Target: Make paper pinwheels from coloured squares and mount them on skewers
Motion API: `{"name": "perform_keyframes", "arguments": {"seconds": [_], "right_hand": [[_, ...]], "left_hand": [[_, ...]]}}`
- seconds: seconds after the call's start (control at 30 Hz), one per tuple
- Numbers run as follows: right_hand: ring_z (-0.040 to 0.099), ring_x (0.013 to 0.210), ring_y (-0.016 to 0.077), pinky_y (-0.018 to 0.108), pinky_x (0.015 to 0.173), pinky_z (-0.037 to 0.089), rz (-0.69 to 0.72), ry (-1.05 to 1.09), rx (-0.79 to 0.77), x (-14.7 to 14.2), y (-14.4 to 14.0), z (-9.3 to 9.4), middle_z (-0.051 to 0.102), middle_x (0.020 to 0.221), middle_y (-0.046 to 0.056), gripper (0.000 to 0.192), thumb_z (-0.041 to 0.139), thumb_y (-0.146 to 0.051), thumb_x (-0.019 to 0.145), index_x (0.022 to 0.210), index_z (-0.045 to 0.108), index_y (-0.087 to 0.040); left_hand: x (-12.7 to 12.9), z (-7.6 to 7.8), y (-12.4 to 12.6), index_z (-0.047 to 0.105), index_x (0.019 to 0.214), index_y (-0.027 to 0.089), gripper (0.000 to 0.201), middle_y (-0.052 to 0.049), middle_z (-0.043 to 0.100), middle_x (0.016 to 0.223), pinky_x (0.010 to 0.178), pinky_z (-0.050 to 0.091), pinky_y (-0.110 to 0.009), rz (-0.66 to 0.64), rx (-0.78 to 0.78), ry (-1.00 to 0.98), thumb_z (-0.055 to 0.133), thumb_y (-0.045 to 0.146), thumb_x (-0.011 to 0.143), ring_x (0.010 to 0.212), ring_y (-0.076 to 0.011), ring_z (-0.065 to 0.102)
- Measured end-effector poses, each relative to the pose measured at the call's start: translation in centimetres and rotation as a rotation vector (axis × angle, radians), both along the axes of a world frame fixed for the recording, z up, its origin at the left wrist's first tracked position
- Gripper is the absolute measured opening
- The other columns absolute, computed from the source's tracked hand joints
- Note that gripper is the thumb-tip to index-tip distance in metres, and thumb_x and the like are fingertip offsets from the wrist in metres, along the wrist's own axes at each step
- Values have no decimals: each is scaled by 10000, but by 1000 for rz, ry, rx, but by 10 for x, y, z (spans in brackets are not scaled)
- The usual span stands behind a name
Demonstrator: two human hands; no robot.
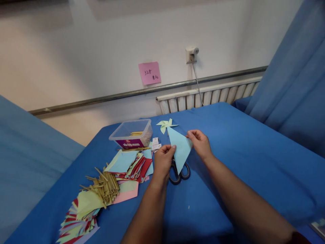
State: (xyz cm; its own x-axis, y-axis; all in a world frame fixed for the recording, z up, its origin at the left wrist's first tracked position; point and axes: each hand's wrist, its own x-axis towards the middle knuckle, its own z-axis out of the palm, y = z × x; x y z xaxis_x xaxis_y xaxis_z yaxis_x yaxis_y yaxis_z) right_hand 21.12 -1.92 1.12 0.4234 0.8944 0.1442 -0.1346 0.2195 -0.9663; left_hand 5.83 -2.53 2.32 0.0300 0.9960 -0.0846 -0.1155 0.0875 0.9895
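A light blue sheet of paper [180,149], triangular in outline, is held up between my two hands over the table. My left hand [164,159] pinches its left edge between thumb and fingers. On the other side, my right hand [200,144] grips the paper's right corner. Below the paper lies a pair of scissors [186,171] with black handles; its blades are hidden. Just behind the paper sits a pale green paper pinwheel [164,124], its lower part partly covered.
A clear plastic box [131,132] with yellow sticks stands at the back left, beside small white boxes [155,145]. Nearer lie stacked coloured papers [123,162], a pile of tan sticks [108,186] and fanned paper sheets [78,223]. A blue cloth covers the table [248,152].
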Motion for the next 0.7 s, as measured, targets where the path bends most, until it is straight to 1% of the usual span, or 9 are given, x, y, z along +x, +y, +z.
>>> {"name": "perform_keyframes", "arguments": {"seconds": [0.07,0.13,0.2,0.23,0.3,0.37,0.43,0.53,0.7], "right_hand": [[555,564,126,233,480,383,121,172,-83,-6,-3,1,666,699,2,331,721,-500,724,821,668,-188],[576,559,129,234,486,409,294,351,-152,-16,-7,-1,682,696,9,357,756,-494,697,850,683,-179],[642,645,156,277,598,499,446,482,-153,-29,-11,-5,732,812,41,402,801,-444,659,939,702,-173],[664,686,167,293,656,520,476,510,-127,-35,-12,-8,746,864,55,424,832,-402,625,956,710,-167],[689,743,190,314,725,532,451,527,-82,-46,-14,-13,758,922,69,451,859,-362,585,964,720,-163],[700,771,209,330,745,534,414,520,-56,-50,-14,-16,762,943,77,452,855,-369,586,966,723,-162],[703,777,218,337,748,532,413,500,-49,-50,-13,-18,763,948,79,453,846,-379,600,977,724,-161],[700,757,215,334,737,524,471,440,-66,-42,-12,-17,763,947,78,459,848,-371,603,992,727,-161],[681,690,194,309,665,511,614,348,-100,-27,-11,-18,762,894,78,443,851,-360,600,975,733,-155]], "left_hand": [[-1,0,3,649,714,142,335,24,600,593,529,418,-218,72,5,-90,817,396,574,516,-91,521],[-2,1,4,647,713,140,331,23,610,607,561,439,-229,96,7,-168,819,388,576,532,-93,536],[-1,1,3,644,713,140,326,26,608,607,574,440,-230,100,5,-216,820,383,584,539,-92,538],[-1,1,2,645,714,139,323,30,600,600,573,434,-226,104,8,-227,820,380,589,538,-88,531],[0,0,1,657,723,136,315,28,602,610,581,426,-219,121,23,-220,821,374,597,555,-85,528],[-1,-2,1,682,743,133,309,9,632,662,615,435,-225,131,45,-190,816,375,608,603,-94,552],[-1,-3,1,704,752,131,305,-10,657,706,644,442,-237,141,59,-165,811,380,612,643,-108,575],[-4,-4,5,715,735,132,295,-13,660,697,644,440,-247,191,47,-197,819,367,589,644,-118,582],[-13,-3,14,707,721,132,275,-28,677,720,687,465,-274,321,64,-265,819,319,554,668,-135,611]]}}
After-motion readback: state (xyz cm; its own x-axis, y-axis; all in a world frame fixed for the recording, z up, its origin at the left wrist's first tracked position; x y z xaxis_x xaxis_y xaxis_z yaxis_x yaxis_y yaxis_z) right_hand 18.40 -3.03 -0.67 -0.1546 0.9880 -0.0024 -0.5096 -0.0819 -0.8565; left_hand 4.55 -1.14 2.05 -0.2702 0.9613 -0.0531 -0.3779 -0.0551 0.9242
